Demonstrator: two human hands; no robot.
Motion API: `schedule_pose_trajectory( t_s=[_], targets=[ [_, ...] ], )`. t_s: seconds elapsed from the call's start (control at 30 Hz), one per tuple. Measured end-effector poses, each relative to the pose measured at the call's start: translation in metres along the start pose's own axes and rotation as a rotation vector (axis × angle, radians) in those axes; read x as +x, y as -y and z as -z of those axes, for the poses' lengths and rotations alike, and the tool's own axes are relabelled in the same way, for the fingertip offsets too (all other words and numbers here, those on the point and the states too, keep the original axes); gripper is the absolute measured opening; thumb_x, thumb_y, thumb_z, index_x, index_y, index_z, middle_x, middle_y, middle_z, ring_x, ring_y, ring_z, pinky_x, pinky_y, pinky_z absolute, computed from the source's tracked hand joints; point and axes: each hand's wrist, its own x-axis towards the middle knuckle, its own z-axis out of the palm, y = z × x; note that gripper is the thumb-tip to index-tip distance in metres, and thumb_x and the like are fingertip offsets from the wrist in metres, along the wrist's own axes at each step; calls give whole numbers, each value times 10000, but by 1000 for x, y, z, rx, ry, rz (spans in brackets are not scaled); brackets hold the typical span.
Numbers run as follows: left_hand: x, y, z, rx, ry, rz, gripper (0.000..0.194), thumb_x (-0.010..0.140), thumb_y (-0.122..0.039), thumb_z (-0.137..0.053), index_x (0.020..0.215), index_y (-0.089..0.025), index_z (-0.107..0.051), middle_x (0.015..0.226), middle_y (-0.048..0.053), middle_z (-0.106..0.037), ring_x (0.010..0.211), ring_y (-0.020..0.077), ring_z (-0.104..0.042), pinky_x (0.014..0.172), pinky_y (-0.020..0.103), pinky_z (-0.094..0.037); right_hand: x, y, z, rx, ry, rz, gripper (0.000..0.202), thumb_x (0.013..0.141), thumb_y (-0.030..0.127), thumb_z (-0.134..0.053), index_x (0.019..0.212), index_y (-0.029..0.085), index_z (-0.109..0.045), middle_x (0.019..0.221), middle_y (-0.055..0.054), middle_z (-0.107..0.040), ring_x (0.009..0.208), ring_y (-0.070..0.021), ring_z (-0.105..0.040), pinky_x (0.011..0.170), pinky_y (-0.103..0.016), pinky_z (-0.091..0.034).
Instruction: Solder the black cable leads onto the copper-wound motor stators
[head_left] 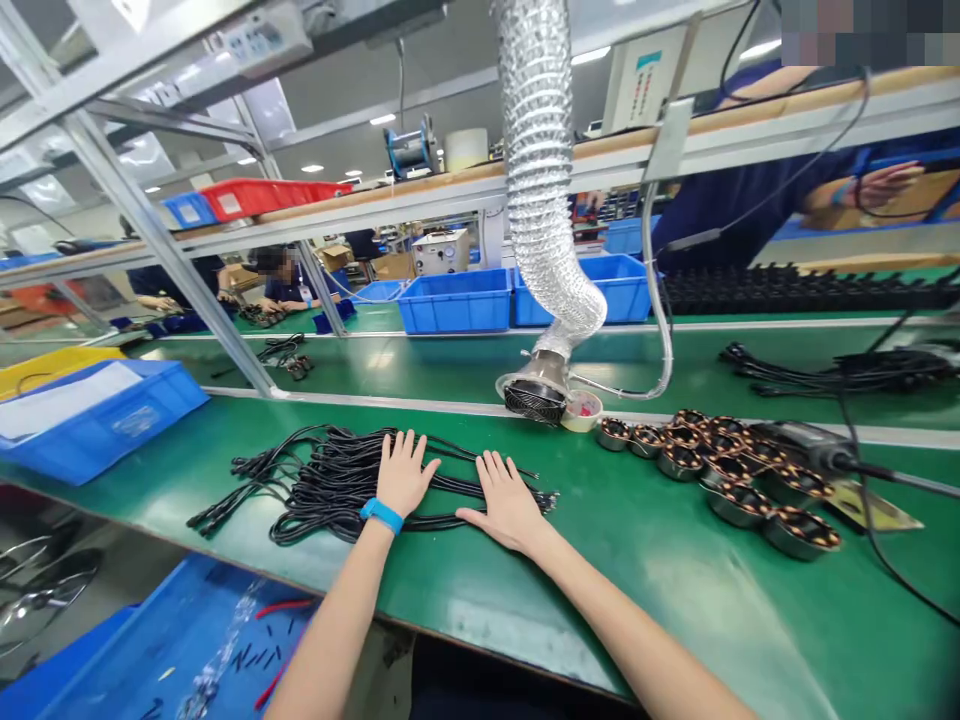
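Observation:
A pile of black cables (322, 490) lies on the green table, looped at the left with connectors fanning out, its thin wire ends pointing right. My left hand (403, 474) rests flat on the middle of the cables, fingers spread, a blue wristband around the wrist. Near the wire ends, my right hand (507, 503) lies flat over the cables with its fingers stretched out. Neither hand grips anything. Parts of the cables are hidden under both palms. To the right stand several round motor stators (726, 458) with copper windings.
A silver duct (536, 170) hangs down to a fan head (534, 388), beside a tape roll (581, 411). A soldering iron-like tool (806, 445) lies behind the stators. Blue bins (456, 303) stand at the back; another blue bin (142, 415) is at left. Co-workers stand beyond.

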Motion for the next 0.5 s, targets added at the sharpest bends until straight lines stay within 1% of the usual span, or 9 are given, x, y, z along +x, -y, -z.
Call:
schedule_pose_trajectory(
  t_s=[0.1,0.23,0.3,0.43,0.5],
  targets=[
    [-4,7,-10,32,62,-46,633,986,-552,-282,1411,-162,-543,1467,158,-511,1399,352,-396,1208,538,-108,-1,0,-1,-29,5,4,1048,861,815,-275,1500,-15,-321,1564,-265,-275,1478,-385,-231,1208,-530,-161],
    [-8,14,-13,35,78,-68,685,999,-536,-233,1407,-76,-535,1490,219,-462,1421,342,-364,1220,510,-59,-2,3,1,-30,2,14,1052,863,812,-280,1497,-27,-321,1560,-274,-279,1476,-389,-234,1205,-525,-165],
    [-9,14,-14,44,86,-71,682,998,-539,-230,1416,-89,-528,1495,209,-460,1424,340,-361,1217,517,-61,-3,4,1,-22,1,16,1037,870,802,-286,1495,-25,-326,1559,-270,-284,1475,-387,-239,1204,-523,-169],
    [-7,12,-16,71,88,-69,639,1000,-532,-225,1447,-167,-499,1509,147,-464,1433,328,-352,1210,536,-73,-4,4,1,-12,-14,8,1017,878,791,-296,1490,-20,-340,1563,-259,-283,1477,-379,-237,1205,-517,-166],
    [-6,12,-17,76,88,-68,621,1002,-520,-233,1456,-181,-487,1510,139,-464,1434,325,-351,1208,539,-72,-5,4,1,-13,-20,9,1015,879,791,-291,1488,-18,-346,1561,-257,-290,1476,-376,-243,1204,-517,-170]
  ],
)
